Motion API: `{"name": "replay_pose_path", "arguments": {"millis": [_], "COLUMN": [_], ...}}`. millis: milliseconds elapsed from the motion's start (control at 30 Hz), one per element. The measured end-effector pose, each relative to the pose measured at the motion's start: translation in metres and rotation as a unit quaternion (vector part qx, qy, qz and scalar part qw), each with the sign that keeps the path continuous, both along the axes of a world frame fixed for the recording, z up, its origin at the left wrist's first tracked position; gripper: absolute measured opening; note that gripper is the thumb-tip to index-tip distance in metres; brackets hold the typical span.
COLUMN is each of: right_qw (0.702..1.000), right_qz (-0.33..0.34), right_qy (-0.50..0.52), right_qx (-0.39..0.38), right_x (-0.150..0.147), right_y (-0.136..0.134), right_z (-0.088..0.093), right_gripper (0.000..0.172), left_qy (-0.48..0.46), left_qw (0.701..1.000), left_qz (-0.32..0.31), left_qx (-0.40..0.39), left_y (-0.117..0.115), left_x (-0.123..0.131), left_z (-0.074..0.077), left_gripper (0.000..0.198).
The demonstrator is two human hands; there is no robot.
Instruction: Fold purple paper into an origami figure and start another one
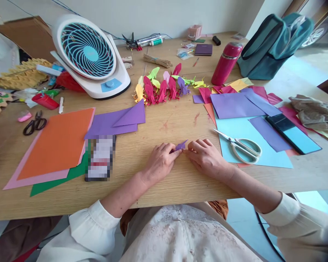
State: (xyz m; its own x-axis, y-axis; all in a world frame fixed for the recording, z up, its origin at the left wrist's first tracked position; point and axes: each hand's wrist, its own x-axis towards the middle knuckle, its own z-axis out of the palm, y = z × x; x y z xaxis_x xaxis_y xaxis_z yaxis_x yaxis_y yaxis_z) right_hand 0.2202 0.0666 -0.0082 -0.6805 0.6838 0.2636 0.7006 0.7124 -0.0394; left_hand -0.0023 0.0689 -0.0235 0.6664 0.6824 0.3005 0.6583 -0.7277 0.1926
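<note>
The small folded purple paper piece [181, 145] lies near the bench's [164, 189] front edge, between the hands, its long axis running roughly sideways, a thin point aimed right and away from the person. Beyond it sits a cluster of multicoloured folded paper figures [162, 87]; white-handled metal scissors [244, 148] lie right of the right hand [207, 156]. Both forearms angle inward, palms down. The left hand [159, 160] pinches the piece; the right's curled fingers meet its right end, their grip unclear.
</note>
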Motion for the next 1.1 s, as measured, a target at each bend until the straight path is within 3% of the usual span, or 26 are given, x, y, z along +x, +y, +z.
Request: {"name": "replay_pose_path", "arguments": {"millis": [133,367,500,567,667,767,867,933,1033,1100], "right_qw": [1.000,0.984,0.971,0.965,0.947,0.924,0.911,0.889,0.814,0.764], "right_qz": [-0.009,-0.107,-0.123,-0.125,-0.118,-0.092,-0.056,-0.056,-0.063,-0.063], "right_qy": [-0.006,0.137,0.183,0.198,0.244,0.305,0.342,0.368,0.442,0.491], "right_qx": [-0.011,-0.044,-0.094,-0.120,-0.171,-0.211,-0.222,-0.267,-0.372,-0.414], "right_x": [-0.005,-0.009,-0.010,-0.011,-0.012,-0.014,-0.016,-0.019,-0.026,-0.032], "right_y": [0.000,0.007,0.011,0.012,0.012,0.017,0.026,0.033,0.038,0.039], "right_z": [0.002,-0.016,-0.019,-0.017,-0.011,0.000,0.014,0.019,0.018,0.012], "right_gripper": [0.020,0.009,0.004,0.007,0.013,0.012,0.008,0.009,0.023,0.030], "left_qy": [-0.015,-0.120,-0.146,-0.153,-0.190,-0.242,-0.294,-0.352,-0.438,-0.454], "left_qw": [1.000,0.991,0.980,0.972,0.946,0.900,0.863,0.832,0.776,0.770], "left_qz": [0.006,0.042,0.097,0.129,0.155,0.129,0.108,0.106,0.096,0.099], "left_qx": [-0.004,-0.049,-0.090,-0.121,-0.212,-0.338,-0.397,-0.415,-0.443,-0.437], "left_y": [-0.001,0.002,0.005,0.008,0.015,0.024,0.032,0.034,0.034,0.031], "left_x": [-0.003,0.003,0.007,0.009,0.009,0.006,0.003,0.002,0.004,0.004], "left_z": [0.000,0.002,0.002,0.002,0.007,0.016,0.024,0.025,0.021,0.018], "left_gripper": [0.031,0.019,0.008,0.016,0.027,0.021,0.018,0.022,0.030,0.030]}}
